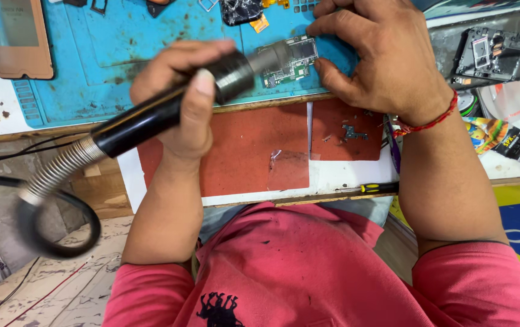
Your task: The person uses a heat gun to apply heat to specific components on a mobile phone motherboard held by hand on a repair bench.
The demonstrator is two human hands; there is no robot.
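Circuit board (290, 60), small and green, lies on the blue work mat (90, 66) at the far edge of the bench, its long side running left to right. Seen from the head camera, it sits between the two hands, just beyond the left and directly under the right. The left hand (181, 91) is closed in a full fist around the black handle of a hot air tool (169, 109), whose metal nozzle slants up and to the right and ends right over the board's left end; whether it touches cannot be told through the blur. A sprung hose (60, 169) trails down and left from the handle. The right hand (375, 54) is half curled, holding nothing, fingertips and thumb pressing on the mat at the board's right edge. Nearer the body lies a red pad (242, 151), with a screwdriver (369, 188) beside it.
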